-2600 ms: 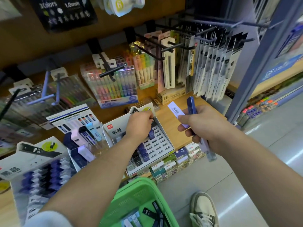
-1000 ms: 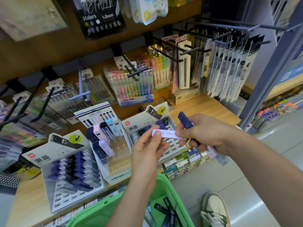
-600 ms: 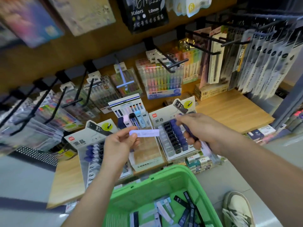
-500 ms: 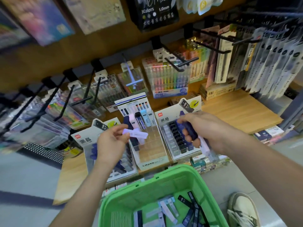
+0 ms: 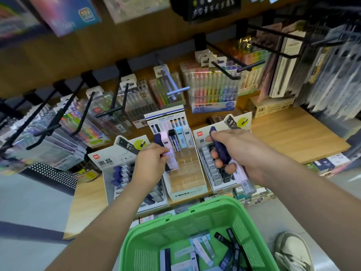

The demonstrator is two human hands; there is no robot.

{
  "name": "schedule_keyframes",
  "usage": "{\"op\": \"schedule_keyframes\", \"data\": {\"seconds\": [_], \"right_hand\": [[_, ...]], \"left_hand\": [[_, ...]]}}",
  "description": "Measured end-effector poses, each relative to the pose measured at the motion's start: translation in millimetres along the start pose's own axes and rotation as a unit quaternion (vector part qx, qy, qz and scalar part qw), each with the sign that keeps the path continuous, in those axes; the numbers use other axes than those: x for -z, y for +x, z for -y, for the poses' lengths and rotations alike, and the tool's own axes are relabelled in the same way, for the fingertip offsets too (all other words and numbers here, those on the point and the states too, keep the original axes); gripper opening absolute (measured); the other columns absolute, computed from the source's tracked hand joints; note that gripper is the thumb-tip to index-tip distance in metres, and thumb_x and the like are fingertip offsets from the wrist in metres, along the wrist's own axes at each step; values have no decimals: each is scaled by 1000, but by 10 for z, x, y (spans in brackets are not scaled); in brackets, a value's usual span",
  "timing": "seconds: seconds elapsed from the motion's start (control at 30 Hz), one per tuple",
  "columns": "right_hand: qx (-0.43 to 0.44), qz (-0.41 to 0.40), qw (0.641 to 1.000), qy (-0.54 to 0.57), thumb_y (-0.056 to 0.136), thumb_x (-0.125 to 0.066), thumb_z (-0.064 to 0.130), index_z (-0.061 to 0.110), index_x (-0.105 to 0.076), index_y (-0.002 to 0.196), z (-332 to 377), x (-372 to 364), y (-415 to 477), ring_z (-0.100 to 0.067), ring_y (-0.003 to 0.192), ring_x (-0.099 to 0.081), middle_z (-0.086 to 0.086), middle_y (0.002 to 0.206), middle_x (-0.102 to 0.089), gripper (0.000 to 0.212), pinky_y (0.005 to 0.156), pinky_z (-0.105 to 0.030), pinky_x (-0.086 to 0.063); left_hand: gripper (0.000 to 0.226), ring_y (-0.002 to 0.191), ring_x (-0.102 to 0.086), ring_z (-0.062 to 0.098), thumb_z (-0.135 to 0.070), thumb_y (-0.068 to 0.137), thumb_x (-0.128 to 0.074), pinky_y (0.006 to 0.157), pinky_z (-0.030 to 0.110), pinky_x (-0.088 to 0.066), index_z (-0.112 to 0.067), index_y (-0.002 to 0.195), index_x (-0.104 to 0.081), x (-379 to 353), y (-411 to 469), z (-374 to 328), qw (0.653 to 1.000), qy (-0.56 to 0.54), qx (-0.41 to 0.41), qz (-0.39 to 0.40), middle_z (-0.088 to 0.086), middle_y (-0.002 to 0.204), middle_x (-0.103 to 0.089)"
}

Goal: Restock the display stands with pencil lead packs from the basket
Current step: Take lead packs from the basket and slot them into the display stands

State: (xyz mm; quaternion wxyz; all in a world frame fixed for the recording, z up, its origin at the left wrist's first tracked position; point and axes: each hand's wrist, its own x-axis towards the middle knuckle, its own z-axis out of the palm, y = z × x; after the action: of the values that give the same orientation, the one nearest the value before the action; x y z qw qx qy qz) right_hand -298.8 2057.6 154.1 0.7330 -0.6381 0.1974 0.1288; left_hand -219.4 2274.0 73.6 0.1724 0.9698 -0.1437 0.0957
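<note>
Wooden shelving [image 5: 293, 137] carries the display stands, and over the clear MONO stand [image 5: 185, 175] the left hand [image 5: 150, 163] pinches a lilac lead pack [image 5: 172, 160] end-down, apparently to slot it in, while the right hand [image 5: 240, 151] grips spare packs [image 5: 222, 153] as ready stock, more lying in the green basket [image 5: 175, 218].

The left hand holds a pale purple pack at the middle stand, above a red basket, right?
Not red: the head view shows a green basket. The left hand does hold a pale purple pack at the middle stand, as you say.
</note>
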Motion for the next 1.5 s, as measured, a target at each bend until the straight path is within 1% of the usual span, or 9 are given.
{"op": "schedule_keyframes", "data": {"seconds": [0.2, 0.43, 0.63, 0.77, 0.87, 1.03, 1.27, 1.4, 1.5], "right_hand": [[0, 6, 1000, 16, 101, -50, 24, 10, -61, 109, 16, -43, -7, -14, 42, -51, -1, 51, -57, 19, 33, -17, -30], [-35, 40, 995, 89, 100, -50, 18, 0, -63, 113, 45, -68, -60, -14, 44, -54, -5, 57, -61, 26, 31, -19, -30], [-57, 51, 983, 168, 98, -48, 17, -1, -63, 119, 51, -84, -44, -14, 47, -55, -8, 63, -61, 31, 32, -19, -32], [-81, 46, 964, 250, 96, -43, 12, -2, -58, 122, 54, -112, -40, -17, 50, -60, -15, 72, -62, 33, 33, -19, -38], [-100, 46, 951, 291, 98, -42, 12, -2, -55, 124, 39, -122, -49, -22, 55, -67, -20, 83, -69, 32, 32, -18, -40], [-86, 41, 966, 242, 101, -50, 19, 0, -63, 106, 19, -153, -46, -11, 40, -55, -12, 73, -71, 24, 28, -15, -33], [-57, 42, 982, 173, 99, -55, 21, 1, -63, 110, -40, -198, -29, -9, 39, -48, -8, 72, -69, 24, 29, -15, -30], [-58, 27, 983, 172, 99, -55, 22, 2, -65, 108, -31, -182, -10, -9, 41, -50, -7, 71, -69, 25, 29, -16, -31], [-50, 17, 982, 183, 100, -53, 20, 3, -63, 103, -6, -151, -12, -11, 42, -51, -8, 68, -68, 21, 29, -17, -32]], "left_hand": [[21, 93, -60, 19, -16, 89, -65, 78, 20, -37, -13, 109, -72, -75, 23, 18, 1000, -9, -4, 26, 3, 106, -67], [14, 86, -54, 28, -7, 81, -72, 74, 37, -48, -7, 95, -71, -195, -95, 37, 994, 56, -89, -22, 8, 91, -65], [30, 83, -46, 8, -8, 77, -76, 75, 22, -39, -18, 103, -66, -129, -103, 96, 996, -56, 14, -64, -11, 93, -47], [21, 94, -54, 16, -10, 81, -73, 85, 28, -44, -14, 101, -72, -126, -158, 141, 997, -38, 16, -58, -3, 97, -60], [18, 92, -54, 20, -9, 82, -72, 81, 26, -41, -13, 100, -75, -145, -167, 125, 997, -31, 5, -69, 2, 95, -64], [11, 77, -52, 24, -4, 77, -75, 67, 26, -37, -10, 86, -78, -165, -149, 106, 995, 15, -58, -75, 3, 81, -66], [6, 84, -39, 11, -16, 79, -75, 72, 25, -36, -16, 85, -74, -121, -140, 143, 998, 21, -55, -33, -3, 87, -64], [10, 77, -53, 20, -22, 82, -73, 61, 28, -36, -16, 79, -65, -63, -188, 41, 996, 40, -76, 26, -4, 73, -59], [12, 78, -62, 25, -12, 81, -73, 68, 30, -48, -14, 93, -73, 60, -111, 4, 995, 18, -90, -34, 3, 82, -70]]}}
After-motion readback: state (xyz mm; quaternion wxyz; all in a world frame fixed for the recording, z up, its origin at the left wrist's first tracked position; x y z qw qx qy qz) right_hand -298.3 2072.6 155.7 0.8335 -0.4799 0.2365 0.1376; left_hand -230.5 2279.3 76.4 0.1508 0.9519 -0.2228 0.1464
